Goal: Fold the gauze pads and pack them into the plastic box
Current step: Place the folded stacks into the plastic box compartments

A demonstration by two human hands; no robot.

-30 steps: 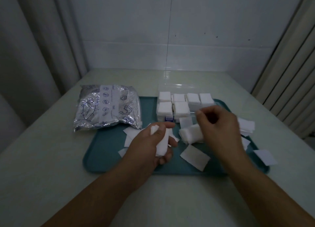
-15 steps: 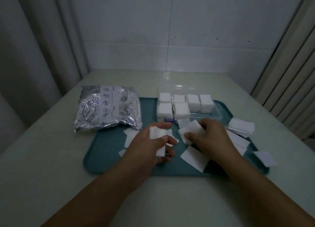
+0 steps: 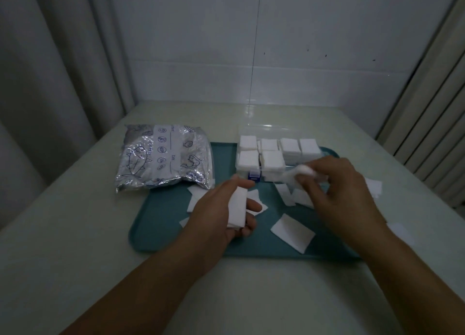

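A tray [image 3: 161,224] sits at the middle of a table [image 3: 75,234] that runs back to a wall [image 3: 251,45]. At the tray's far edge stands a plastic box [image 3: 264,156], its compartments filled with folded gauze pads [image 3: 273,160]. Left of the box, a foil bag [image 3: 163,158] lies partly on the tray's far-left corner and partly on the table. Loose gauze sheets [image 3: 293,230] are scattered across the tray nearer the person, with more off its right edge. Curtains [image 3: 50,70] hang to the left, a slatted panel [image 3: 432,133] to the right.
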